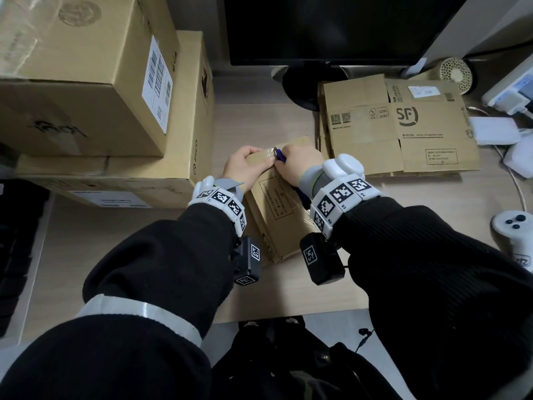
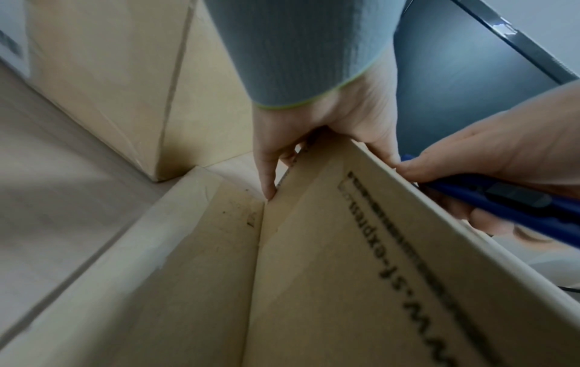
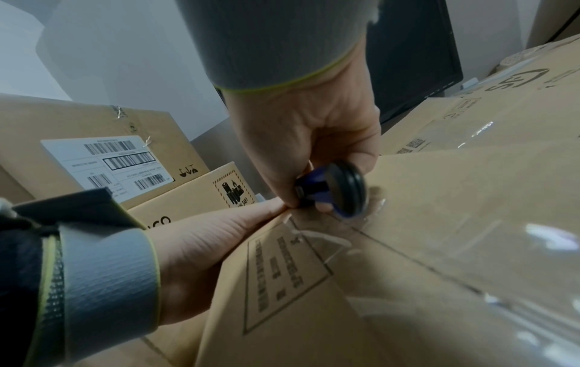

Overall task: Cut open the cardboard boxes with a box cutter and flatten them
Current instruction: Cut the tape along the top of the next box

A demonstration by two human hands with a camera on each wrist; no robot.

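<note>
A small taped cardboard box (image 1: 274, 209) stands on the desk between my arms. My left hand (image 1: 244, 166) grips its far left edge, thumb on top and fingers down the side (image 2: 270, 178). My right hand (image 1: 298, 166) is wrapped round a blue box cutter (image 1: 279, 156), whose tip meets the clear tape at the box's far top edge. In the right wrist view the right hand (image 3: 313, 149) holds the cutter (image 3: 332, 191) right by the left hand (image 3: 204, 248) on the box (image 3: 423, 223). The left wrist view shows the cutter (image 2: 518, 206) beyond the box's edge (image 2: 313, 273). The blade itself is hidden.
Flattened SF boxes (image 1: 403, 125) lie at the right back of the desk. Two large stacked boxes (image 1: 86, 90) fill the left. A black monitor (image 1: 331, 27) stands behind, and a white controller (image 1: 514, 235) and cables lie at the right edge.
</note>
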